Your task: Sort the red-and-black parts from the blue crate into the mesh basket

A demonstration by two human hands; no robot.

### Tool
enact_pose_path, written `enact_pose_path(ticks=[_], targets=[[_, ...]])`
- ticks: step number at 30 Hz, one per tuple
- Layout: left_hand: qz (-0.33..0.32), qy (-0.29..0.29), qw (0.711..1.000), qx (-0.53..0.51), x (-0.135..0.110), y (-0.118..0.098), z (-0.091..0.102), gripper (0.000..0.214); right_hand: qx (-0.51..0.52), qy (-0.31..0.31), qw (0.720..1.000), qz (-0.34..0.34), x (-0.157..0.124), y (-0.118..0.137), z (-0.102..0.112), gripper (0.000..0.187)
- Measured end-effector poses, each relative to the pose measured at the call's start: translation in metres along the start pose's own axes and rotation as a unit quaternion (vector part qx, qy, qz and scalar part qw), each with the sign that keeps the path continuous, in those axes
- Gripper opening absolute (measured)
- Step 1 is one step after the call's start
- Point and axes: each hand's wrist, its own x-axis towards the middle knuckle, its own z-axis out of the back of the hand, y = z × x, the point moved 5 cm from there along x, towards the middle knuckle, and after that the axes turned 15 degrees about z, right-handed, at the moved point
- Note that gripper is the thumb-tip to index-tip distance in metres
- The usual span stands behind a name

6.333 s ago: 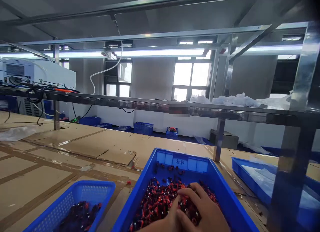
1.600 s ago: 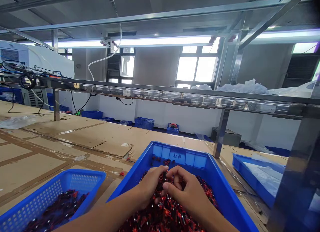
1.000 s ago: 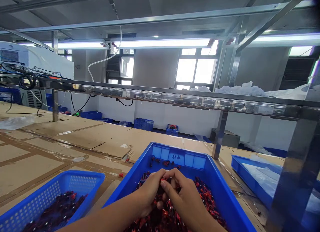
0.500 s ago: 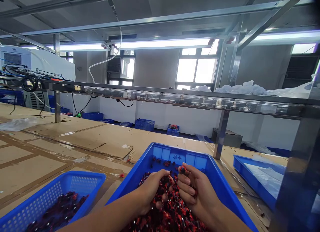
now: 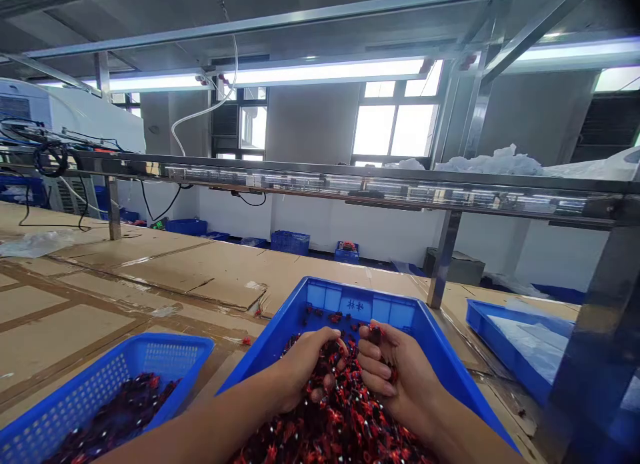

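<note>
A large blue bin (image 5: 425, 331) in front of me is heaped with small red and black parts (image 5: 345, 417). Both my hands are in the heap. My left hand (image 5: 307, 367) lies on the pile with its fingers curled into the parts. My right hand (image 5: 400, 377) is cupped, palm toward the left hand, fingers curled round a small bunch of the parts. The two hands are a finger's width apart.
A smaller blue mesh basket (image 5: 165, 351) with the same parts stands at the left. A shallow blue tray (image 5: 505, 331) with clear bags sits at the right beside a steel post (image 5: 440, 267). The bench is covered in cardboard (image 5: 125, 284). A steel shelf rail (image 5: 350, 184) runs overhead.
My hands, pressed together in the pile a second ago, have drawn slightly apart, and the right hand has turned palm inward with parts in it. The view has shifted a little.
</note>
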Motion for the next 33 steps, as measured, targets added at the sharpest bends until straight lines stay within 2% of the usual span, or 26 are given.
enact_pose_path(ticks=[4, 6, 7, 9, 10, 11, 12, 13, 14, 15, 16, 18, 19, 20, 22, 28, 33], targets=[[-0.004, 0.005, 1.000, 0.005, -0.001, -0.001, 0.000, 0.041, -0.109, 0.017, 0.994, -0.003, 0.000, -0.001, 0.004, 0.020], [-0.001, 0.009, 1.000, 0.006, -0.001, -0.002, 0.000, 0.042, -0.254, 0.038, 0.965, 0.056, 0.002, 0.002, 0.006, 0.020], [0.004, 0.010, 1.000, 0.003, -0.001, -0.002, 0.000, 0.042, -0.346, 0.049, 0.931, 0.107, 0.003, 0.005, 0.005, 0.021], [0.010, 0.008, 1.000, -0.006, 0.000, -0.002, 0.001, 0.041, -0.524, 0.066, 0.822, 0.213, 0.003, 0.011, 0.000, 0.020], [0.012, 0.005, 1.000, -0.012, 0.000, -0.002, 0.001, 0.039, -0.589, 0.074, 0.764, 0.253, 0.002, 0.013, -0.003, 0.018], [0.011, 0.001, 1.000, -0.016, -0.001, -0.002, 0.001, 0.038, -0.633, 0.080, 0.719, 0.276, 0.001, 0.013, -0.005, 0.018], [0.011, -0.002, 1.000, -0.018, -0.001, -0.002, 0.001, 0.037, -0.656, 0.087, 0.693, 0.287, 0.000, 0.012, -0.007, 0.018], [0.013, -0.004, 1.000, -0.017, -0.001, -0.002, 0.001, 0.038, -0.660, 0.092, 0.687, 0.288, 0.000, 0.011, -0.007, 0.018], [0.014, -0.004, 1.000, -0.014, -0.002, -0.002, 0.000, 0.040, -0.647, 0.098, 0.702, 0.281, 0.001, 0.009, -0.006, 0.017], [0.012, -0.002, 1.000, -0.012, -0.002, -0.002, -0.001, 0.043, -0.615, 0.102, 0.734, 0.268, 0.003, 0.008, -0.004, 0.018], [0.008, 0.000, 1.000, -0.012, -0.003, -0.003, -0.001, 0.045, -0.565, 0.101, 0.782, 0.244, 0.005, 0.005, -0.001, 0.020], [-0.001, 0.003, 1.000, -0.013, -0.005, -0.004, -0.002, 0.048, -0.403, 0.091, 0.894, 0.172, 0.010, -0.001, 0.007, 0.021], [-0.004, 0.002, 1.000, -0.014, -0.006, -0.004, -0.002, 0.048, -0.314, 0.086, 0.936, 0.135, 0.013, -0.005, 0.010, 0.019], [-0.005, 0.000, 1.000, -0.012, -0.007, -0.004, -0.002, 0.048, -0.239, 0.081, 0.961, 0.108, 0.014, -0.007, 0.012, 0.017], [-0.006, -0.007, 1.000, -0.003, -0.007, -0.004, -0.001, 0.048, -0.157, 0.086, 0.980, 0.091, 0.015, -0.006, 0.014, 0.011], [-0.017, -0.011, 1.000, 0.018, -0.006, -0.004, 0.000, 0.050, -0.040, 0.183, 0.980, 0.065, 0.006, -0.002, 0.000, 0.011], [-0.036, 0.003, 0.998, 0.041, -0.007, -0.006, -0.003, 0.046, -0.025, 0.224, 0.973, 0.055, 0.000, -0.001, -0.005, 0.015]])
